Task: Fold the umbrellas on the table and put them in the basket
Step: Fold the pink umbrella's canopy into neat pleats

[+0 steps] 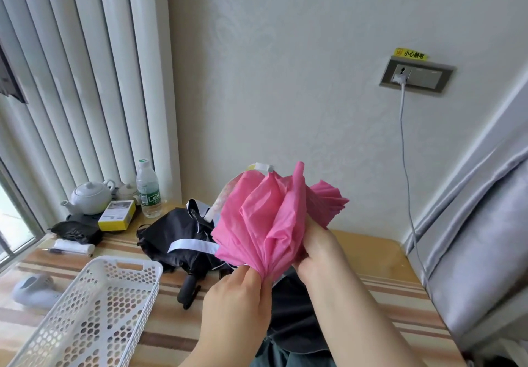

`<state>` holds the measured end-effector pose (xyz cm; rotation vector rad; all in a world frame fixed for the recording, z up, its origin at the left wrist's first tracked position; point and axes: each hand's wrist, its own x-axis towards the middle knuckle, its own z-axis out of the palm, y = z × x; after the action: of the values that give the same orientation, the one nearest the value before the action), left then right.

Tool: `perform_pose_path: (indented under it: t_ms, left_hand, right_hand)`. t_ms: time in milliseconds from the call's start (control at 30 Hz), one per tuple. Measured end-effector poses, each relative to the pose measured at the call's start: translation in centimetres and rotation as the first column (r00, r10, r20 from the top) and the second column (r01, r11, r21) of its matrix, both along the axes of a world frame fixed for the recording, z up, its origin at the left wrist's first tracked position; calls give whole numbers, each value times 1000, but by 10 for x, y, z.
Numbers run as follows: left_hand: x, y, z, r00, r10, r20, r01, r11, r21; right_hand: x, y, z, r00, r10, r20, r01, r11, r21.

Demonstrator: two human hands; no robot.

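I hold a pink umbrella [265,218] up above the table, its canopy bunched in loose pleats with a white strap at the top. My left hand [237,298] grips the gathered lower end of the fabric. My right hand [317,249] pinches the pleats on its right side. Behind it a black umbrella [174,241] with white trim lies crumpled on the striped table [400,301], its black handle [187,289] pointing toward me. A white perforated basket [94,315] stands empty at the front left.
At the back left stand a white teapot [88,196], a water bottle [148,189], a yellow box [117,215] and a black bundle [75,231]. A white device [34,291] lies left of the basket. A charger cable [405,166] hangs from the wall socket at right.
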<state>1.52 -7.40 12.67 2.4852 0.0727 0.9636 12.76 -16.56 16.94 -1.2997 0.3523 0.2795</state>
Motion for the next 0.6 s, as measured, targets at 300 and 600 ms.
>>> perform_pose_path:
  t_ms: [300,600]
  left_hand:
    - [-3,7,28,881,-348,-320,-44,613,-789]
    - [6,25,48,704,-673,-225,-75,245,-967]
  right_hand:
    - [-16,2,24,993,-108,52,101,988,120]
    - [-26,2,33,957,-101,270,35,971,236]
